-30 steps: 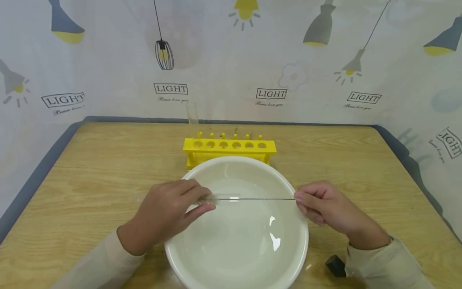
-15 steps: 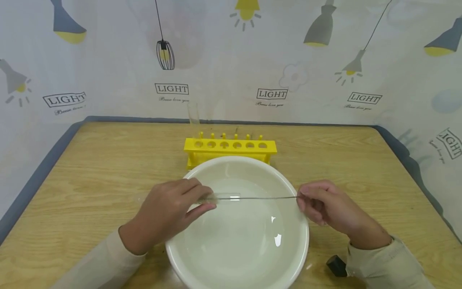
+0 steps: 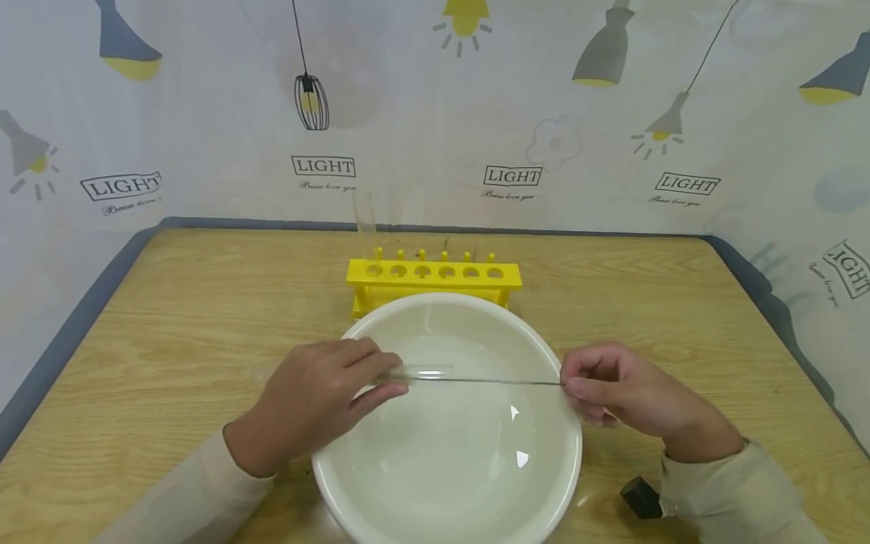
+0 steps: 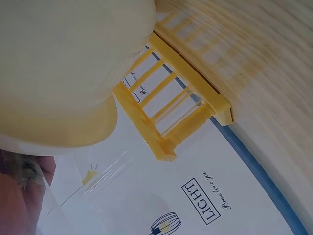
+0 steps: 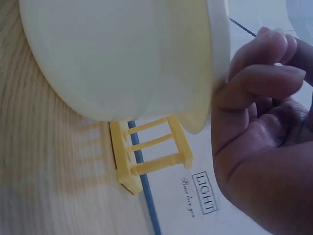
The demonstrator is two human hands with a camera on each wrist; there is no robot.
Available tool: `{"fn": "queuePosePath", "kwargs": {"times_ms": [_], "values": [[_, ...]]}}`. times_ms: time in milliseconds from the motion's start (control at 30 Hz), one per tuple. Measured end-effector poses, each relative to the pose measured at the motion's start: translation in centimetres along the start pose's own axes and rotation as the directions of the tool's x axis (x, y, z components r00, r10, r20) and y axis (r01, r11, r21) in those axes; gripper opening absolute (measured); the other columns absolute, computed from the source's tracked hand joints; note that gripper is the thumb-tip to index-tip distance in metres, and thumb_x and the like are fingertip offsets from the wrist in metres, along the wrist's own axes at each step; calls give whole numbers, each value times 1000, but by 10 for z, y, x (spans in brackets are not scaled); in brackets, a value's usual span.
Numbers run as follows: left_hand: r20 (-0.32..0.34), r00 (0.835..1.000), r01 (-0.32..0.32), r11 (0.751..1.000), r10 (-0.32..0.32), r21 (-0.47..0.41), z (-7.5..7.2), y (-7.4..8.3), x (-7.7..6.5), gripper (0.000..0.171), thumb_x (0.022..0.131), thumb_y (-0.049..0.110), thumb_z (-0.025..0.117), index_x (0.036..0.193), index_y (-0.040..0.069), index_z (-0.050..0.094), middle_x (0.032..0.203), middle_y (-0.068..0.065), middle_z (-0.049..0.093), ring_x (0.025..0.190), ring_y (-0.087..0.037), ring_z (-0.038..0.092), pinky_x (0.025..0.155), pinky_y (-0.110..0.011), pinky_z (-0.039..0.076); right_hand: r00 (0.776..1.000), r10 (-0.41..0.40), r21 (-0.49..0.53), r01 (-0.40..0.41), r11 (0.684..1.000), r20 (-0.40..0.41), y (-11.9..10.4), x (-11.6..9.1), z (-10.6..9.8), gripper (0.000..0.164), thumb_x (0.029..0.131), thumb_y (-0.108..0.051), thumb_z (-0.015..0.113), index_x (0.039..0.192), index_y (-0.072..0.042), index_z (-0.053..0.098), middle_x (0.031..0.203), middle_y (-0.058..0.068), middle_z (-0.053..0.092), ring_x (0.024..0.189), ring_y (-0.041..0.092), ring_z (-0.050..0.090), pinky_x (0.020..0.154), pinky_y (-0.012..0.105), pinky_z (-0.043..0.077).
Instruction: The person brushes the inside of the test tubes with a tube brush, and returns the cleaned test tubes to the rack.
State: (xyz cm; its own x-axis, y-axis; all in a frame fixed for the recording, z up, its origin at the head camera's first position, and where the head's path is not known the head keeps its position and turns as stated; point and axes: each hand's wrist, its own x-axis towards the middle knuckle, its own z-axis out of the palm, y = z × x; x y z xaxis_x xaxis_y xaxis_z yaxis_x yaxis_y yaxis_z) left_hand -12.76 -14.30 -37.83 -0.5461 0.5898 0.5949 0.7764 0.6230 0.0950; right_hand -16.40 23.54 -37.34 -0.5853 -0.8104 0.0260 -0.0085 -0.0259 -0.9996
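Note:
Over the white basin [image 3: 569, 468], my left hand [image 3: 316, 397] grips a clear test tube [image 3: 435, 371] lying level, its open end toward the right. A test tube brush [image 3: 503, 381] runs into that open end. Its bristles [image 4: 24, 169] show through the glass by the left fingers in the left wrist view. My right hand [image 3: 625, 385] pinches the far end of the thin twisted-wire handle between thumb and fingertips, above the basin's right rim. In the right wrist view the wire [image 5: 242, 25] leads to the fingertips. My left palm hides the tube's closed end.
Behind the basin stands a yellow test tube rack [image 3: 435, 274], with one clear tube [image 3: 365, 211] upright at its left end. A small black object [image 3: 641, 497] lies by my right sleeve. A printed cloth wall closes off the wooden table's [image 3: 204, 302] back.
My right hand has shifted slightly right and toward me, its fingers changing position on the wire, and the handle's right end sits lower. My left hand stays nearly still.

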Motion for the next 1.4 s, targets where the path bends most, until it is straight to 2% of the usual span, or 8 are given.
{"fn": "queuePosePath", "kwargs": {"times_ms": [133,300,400,600,667,867,1267,1400], "values": [[0,1000,15,1000,-15,12,0,-1,-2,21,94,38,69,99,18,73,82,7,66,58,-6,56,50,-22,47,998,14,-267,-30,963,-61,-3,-2,3,20,98,8,53,93,-7,64,68,10,52,56,19,47,44,29,41],[-11,1000,16,1000,-16,27,1,-2,-2,23,93,39,69,97,17,73,79,6,66,56,-6,54,47,-22,44,995,-56,-573,-4,819,-87,-8,-5,7,22,95,2,62,96,-19,69,72,-4,62,61,7,56,51,24,49],[-37,999,4,1000,-3,26,1,-2,-2,26,98,41,63,97,18,74,77,6,65,54,-5,51,46,-20,41,987,-121,-719,9,695,-104,-12,-5,10,21,93,0,68,97,-20,71,79,-12,66,66,1,57,55,21,51],[-52,999,15,999,-13,41,1,-2,-1,36,103,46,50,96,19,73,76,7,64,52,-6,51,44,-21,39,939,-333,-927,43,373,-90,-17,-2,18,16,87,-4,76,98,-16,75,88,-8,74,71,-3,61,62,10,49],[-57,998,17,999,-14,51,1,-3,-1,38,104,47,48,94,19,72,76,7,64,52,-7,52,43,-21,40,913,-404,-957,58,283,-64,-16,-1,19,8,95,-18,69,97,-14,76,88,-4,76,72,2,66,63,10,50],[-58,998,8,998,-4,63,-5,-7,-1,46,105,49,43,90,18,73,71,7,63,50,-4,49,43,-21,38,842,-539,-994,73,84,16,-11,5,22,48,107,-41,40,91,-13,77,80,-5,73,67,11,68,57,20,53],[101,988,120,992,-115,-46,-19,-12,1,25,96,42,65,91,20,75,77,9,69,53,6,50,51,-15,44,801,-594,-997,50,-50,70,-10,10,27,46,108,-37,41,87,-14,75,73,-5,71,60,10,60,48,22,47],[139,979,159,985,-148,-71,-21,-12,-1,18,93,38,70,92,21,74,79,11,68,58,7,53,54,-15,46,805,-590,-998,22,-66,56,-11,9,28,46,108,-37,41,86,-14,75,73,-5,71,59,9,56,47,21,45]]}}
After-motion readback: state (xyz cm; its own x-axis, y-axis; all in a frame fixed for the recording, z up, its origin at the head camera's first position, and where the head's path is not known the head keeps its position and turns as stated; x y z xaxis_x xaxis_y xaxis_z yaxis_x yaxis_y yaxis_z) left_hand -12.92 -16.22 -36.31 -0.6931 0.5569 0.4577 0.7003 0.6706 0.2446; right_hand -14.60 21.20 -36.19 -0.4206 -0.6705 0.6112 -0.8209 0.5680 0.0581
